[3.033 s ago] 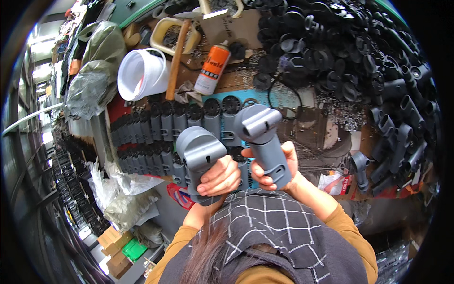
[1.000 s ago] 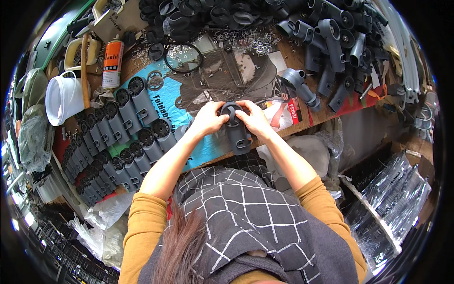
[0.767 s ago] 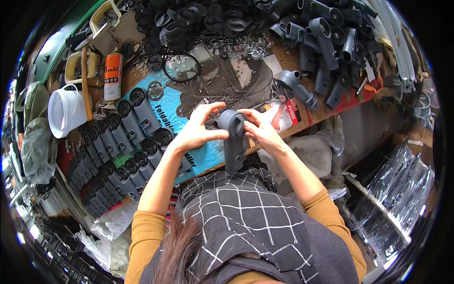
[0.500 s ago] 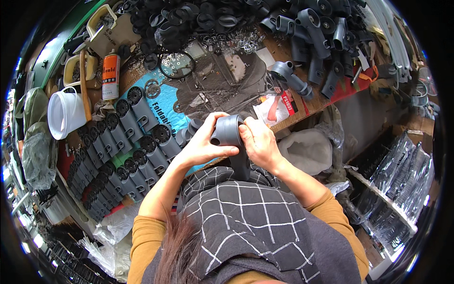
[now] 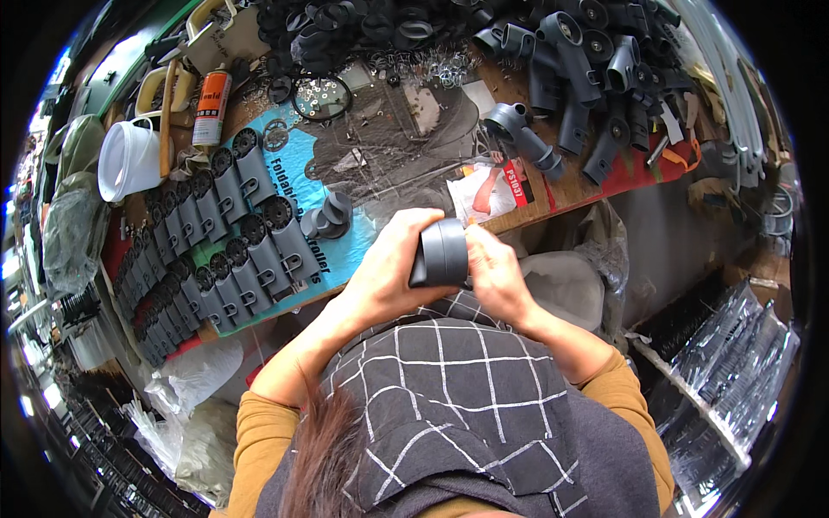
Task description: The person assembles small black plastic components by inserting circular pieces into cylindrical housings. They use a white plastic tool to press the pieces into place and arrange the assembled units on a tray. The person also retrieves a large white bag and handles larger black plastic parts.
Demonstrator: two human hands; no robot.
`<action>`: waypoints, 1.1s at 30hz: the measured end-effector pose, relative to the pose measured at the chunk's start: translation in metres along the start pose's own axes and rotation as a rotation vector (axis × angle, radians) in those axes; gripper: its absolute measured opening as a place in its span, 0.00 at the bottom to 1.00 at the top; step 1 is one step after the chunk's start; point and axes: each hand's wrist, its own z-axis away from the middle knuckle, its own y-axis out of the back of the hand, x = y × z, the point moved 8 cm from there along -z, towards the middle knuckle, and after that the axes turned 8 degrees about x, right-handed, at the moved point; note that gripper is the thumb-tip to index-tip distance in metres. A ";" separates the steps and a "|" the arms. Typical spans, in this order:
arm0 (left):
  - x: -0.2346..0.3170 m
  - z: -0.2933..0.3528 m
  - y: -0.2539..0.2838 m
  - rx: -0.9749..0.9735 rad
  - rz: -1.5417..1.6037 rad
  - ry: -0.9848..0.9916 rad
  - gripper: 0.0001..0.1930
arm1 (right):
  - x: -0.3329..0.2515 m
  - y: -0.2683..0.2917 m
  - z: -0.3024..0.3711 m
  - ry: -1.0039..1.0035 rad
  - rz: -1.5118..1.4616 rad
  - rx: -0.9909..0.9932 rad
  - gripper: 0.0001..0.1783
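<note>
Between my hands, just above my lap, is a dark grey plastic joint fitting (image 5: 442,253) with a rounded, drum-like head. My left hand (image 5: 387,269) is wrapped round its left side, thumb low and fingers over the top. Against its right side press the closed fingers of my right hand (image 5: 499,273). Most of the fitting's underside and stem is hidden. Just beyond my left hand, a curved grey plastic piece (image 5: 329,217) lies on a blue printed plastic sheet (image 5: 338,250). Similar grey fittings (image 5: 287,242) lie in close rows to the left.
At the back left stand a white bucket (image 5: 129,164) and an orange and white spray can (image 5: 212,107). Black caps (image 5: 345,30) and grey fittings (image 5: 574,78) are heaped at the back. A lone grey fitting (image 5: 524,140) lies near a printed bag (image 5: 488,192). Wrapped goods (image 5: 734,363) fill the right.
The fitting has been turned in my hands, so its side hole and stem no longer show. It has shifted slightly right and nearer me. The curved grey piece is now less covered.
</note>
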 end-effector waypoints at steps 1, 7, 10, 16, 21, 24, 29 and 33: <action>-0.004 -0.003 0.001 0.068 0.048 0.053 0.43 | 0.005 0.010 -0.001 -0.040 -0.026 0.050 0.18; -0.024 -0.016 0.000 0.443 0.123 0.214 0.37 | 0.020 -0.010 0.012 -0.082 -0.173 -0.278 0.45; -0.031 -0.017 -0.009 0.463 0.222 0.243 0.38 | 0.025 -0.002 0.009 -0.072 -0.084 -0.244 0.45; -0.093 -0.011 -0.049 0.639 0.953 0.777 0.25 | 0.037 -0.004 -0.007 -0.171 0.077 -0.140 0.41; -0.106 -0.025 -0.047 0.576 0.822 0.681 0.24 | 0.044 0.004 -0.027 -0.128 0.217 -0.130 0.43; -0.095 -0.038 -0.043 0.418 0.678 0.510 0.25 | 0.019 0.034 -0.049 0.196 0.196 0.206 0.26; -0.104 -0.044 -0.057 0.212 0.726 0.734 0.27 | 0.017 0.021 -0.059 0.241 0.097 0.203 0.17; -0.119 -0.040 -0.064 0.201 0.836 0.941 0.28 | 0.022 0.015 -0.056 0.242 0.233 0.131 0.20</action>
